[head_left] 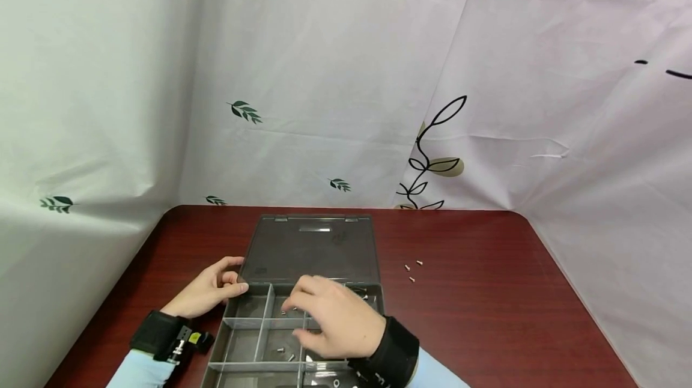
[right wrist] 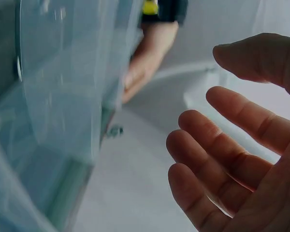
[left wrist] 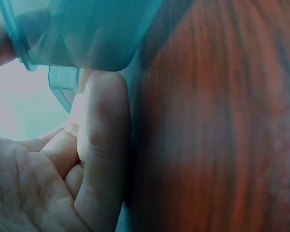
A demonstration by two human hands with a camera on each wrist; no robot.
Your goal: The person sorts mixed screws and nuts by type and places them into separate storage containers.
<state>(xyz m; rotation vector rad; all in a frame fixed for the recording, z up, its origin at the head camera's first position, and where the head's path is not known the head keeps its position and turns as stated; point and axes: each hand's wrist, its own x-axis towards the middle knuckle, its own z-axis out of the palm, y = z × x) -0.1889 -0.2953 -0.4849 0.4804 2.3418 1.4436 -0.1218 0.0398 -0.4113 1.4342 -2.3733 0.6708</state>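
Note:
A grey translucent compartment box [head_left: 217,343] lies on the table, its hinged lid [head_left: 313,250] folded back flat behind it. My left hand [head_left: 202,292] holds the box at its left rear corner, the thumb at the rim and the fingers along the side; the left wrist view shows fingers [left wrist: 104,140] right against the plastic wall [left wrist: 101,34]. Over the middle compartments hovers my right hand [head_left: 343,319]. Its fingers [right wrist: 222,159] are spread and loosely bent, with nothing between them. Small screws [head_left: 280,350] lie in some compartments, and the right hand hides others.
Three small screws [head_left: 412,280] lie on the reddish-brown table [head_left: 476,304] to the right of the box. A small ring-shaped piece [head_left: 336,383] is in a front compartment. Pale patterned cloth [head_left: 324,75] hangs behind the table and along both sides.

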